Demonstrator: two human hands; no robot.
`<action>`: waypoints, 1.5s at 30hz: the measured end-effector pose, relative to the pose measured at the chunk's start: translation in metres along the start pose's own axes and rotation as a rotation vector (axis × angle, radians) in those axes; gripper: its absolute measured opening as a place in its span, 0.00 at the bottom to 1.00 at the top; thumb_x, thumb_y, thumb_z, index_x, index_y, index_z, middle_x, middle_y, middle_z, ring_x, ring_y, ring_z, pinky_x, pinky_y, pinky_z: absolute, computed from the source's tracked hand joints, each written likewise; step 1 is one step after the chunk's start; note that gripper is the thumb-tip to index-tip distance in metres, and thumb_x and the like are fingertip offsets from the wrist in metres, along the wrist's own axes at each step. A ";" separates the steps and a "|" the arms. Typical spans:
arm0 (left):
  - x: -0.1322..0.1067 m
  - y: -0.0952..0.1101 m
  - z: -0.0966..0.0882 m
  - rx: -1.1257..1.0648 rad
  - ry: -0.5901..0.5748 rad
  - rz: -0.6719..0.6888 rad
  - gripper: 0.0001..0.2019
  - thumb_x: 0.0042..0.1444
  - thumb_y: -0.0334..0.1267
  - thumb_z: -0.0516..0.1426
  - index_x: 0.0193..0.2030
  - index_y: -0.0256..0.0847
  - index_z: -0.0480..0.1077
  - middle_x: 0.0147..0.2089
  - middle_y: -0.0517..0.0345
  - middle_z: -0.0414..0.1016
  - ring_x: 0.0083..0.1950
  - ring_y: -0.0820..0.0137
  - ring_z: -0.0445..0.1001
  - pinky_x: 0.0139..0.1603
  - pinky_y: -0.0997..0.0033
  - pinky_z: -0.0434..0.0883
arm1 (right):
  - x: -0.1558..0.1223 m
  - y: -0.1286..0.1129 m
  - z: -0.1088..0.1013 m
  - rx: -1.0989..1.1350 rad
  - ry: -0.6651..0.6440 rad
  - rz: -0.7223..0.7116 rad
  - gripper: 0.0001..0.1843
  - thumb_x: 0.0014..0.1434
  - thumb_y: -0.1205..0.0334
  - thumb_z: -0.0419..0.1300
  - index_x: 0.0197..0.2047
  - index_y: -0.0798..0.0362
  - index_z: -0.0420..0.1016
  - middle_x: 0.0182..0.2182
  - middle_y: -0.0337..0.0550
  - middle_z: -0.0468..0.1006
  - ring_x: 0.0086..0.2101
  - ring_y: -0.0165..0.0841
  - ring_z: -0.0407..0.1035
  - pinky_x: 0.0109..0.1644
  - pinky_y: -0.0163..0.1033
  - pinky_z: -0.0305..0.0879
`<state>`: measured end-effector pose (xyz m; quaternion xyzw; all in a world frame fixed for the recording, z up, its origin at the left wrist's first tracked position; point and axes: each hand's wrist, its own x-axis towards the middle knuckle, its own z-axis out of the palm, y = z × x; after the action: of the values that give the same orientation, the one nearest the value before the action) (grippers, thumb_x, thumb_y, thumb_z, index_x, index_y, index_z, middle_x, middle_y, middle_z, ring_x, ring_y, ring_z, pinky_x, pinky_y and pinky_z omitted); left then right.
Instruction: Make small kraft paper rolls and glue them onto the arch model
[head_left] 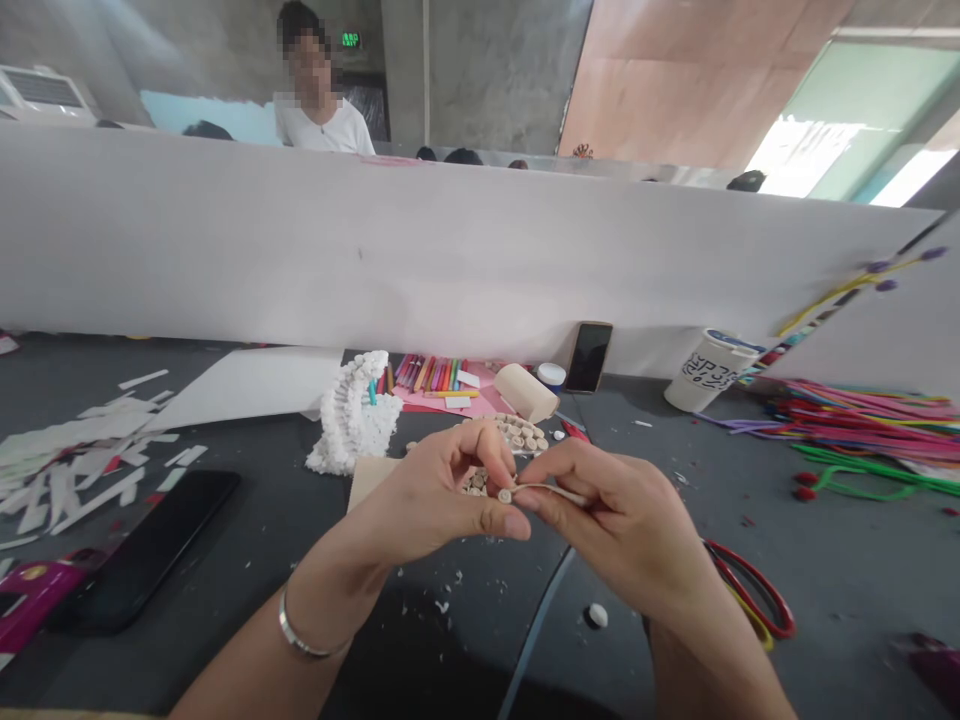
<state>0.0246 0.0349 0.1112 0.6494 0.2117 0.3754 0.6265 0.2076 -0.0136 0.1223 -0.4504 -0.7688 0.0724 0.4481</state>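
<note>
My left hand [442, 495] and my right hand [615, 520] meet over the dark table, both pinching a thin beige paper strip [544, 489]. Its end is wound into a small coil [505, 495] held between my left thumb and fingers. Just behind the hands lies a piece with several small rolled paper coils [521, 432] on beige card [369, 474]. A silver bracelet sits on my left wrist.
A white paper sculpture [352, 415] stands left of the coils. Coloured pens [435, 375], a beige roll [525, 392], a phone [589, 356] and a paper cup [709, 370] line the white partition. Another phone [146, 560], white scraps [82, 460], pipe cleaners [862, 415], scissors [750, 590]. A person stands beyond the partition.
</note>
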 end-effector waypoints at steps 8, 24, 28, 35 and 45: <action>-0.002 0.002 0.004 0.076 0.055 0.010 0.13 0.44 0.34 0.70 0.29 0.41 0.68 0.34 0.62 0.69 0.38 0.71 0.69 0.38 0.70 0.66 | -0.003 0.001 0.000 0.029 0.030 0.044 0.08 0.57 0.60 0.64 0.27 0.51 0.75 0.12 0.27 0.62 0.15 0.22 0.51 0.18 0.29 0.47; -0.006 0.011 0.011 0.310 0.233 0.114 0.10 0.56 0.39 0.64 0.45 0.51 0.79 0.40 0.61 0.79 0.42 0.71 0.75 0.44 0.71 0.72 | -0.002 -0.002 0.000 -0.146 0.195 -0.101 0.04 0.59 0.66 0.62 0.31 0.52 0.74 0.16 0.29 0.70 0.16 0.22 0.58 0.19 0.30 0.50; -0.007 0.012 0.013 0.395 0.246 0.181 0.07 0.58 0.39 0.62 0.42 0.52 0.80 0.41 0.62 0.81 0.44 0.70 0.76 0.46 0.70 0.73 | -0.001 -0.005 0.000 -0.188 0.243 -0.144 0.05 0.59 0.66 0.62 0.30 0.52 0.74 0.18 0.30 0.74 0.17 0.22 0.61 0.21 0.30 0.52; -0.004 0.009 0.015 0.431 0.355 0.222 0.04 0.58 0.41 0.62 0.39 0.51 0.80 0.38 0.61 0.80 0.41 0.69 0.76 0.44 0.68 0.73 | -0.001 -0.008 0.001 -0.234 0.211 -0.134 0.05 0.59 0.68 0.58 0.33 0.51 0.73 0.15 0.29 0.69 0.14 0.22 0.56 0.21 0.31 0.54; -0.002 0.003 0.013 0.242 0.351 0.177 0.08 0.50 0.41 0.68 0.30 0.45 0.74 0.32 0.61 0.75 0.38 0.69 0.71 0.41 0.67 0.69 | -0.002 -0.008 0.001 -0.183 0.156 -0.126 0.04 0.60 0.67 0.57 0.33 0.51 0.71 0.16 0.29 0.68 0.16 0.23 0.57 0.21 0.30 0.54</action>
<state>0.0323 0.0243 0.1141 0.6607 0.3032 0.5078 0.4623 0.2026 -0.0191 0.1246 -0.4445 -0.7617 -0.0613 0.4674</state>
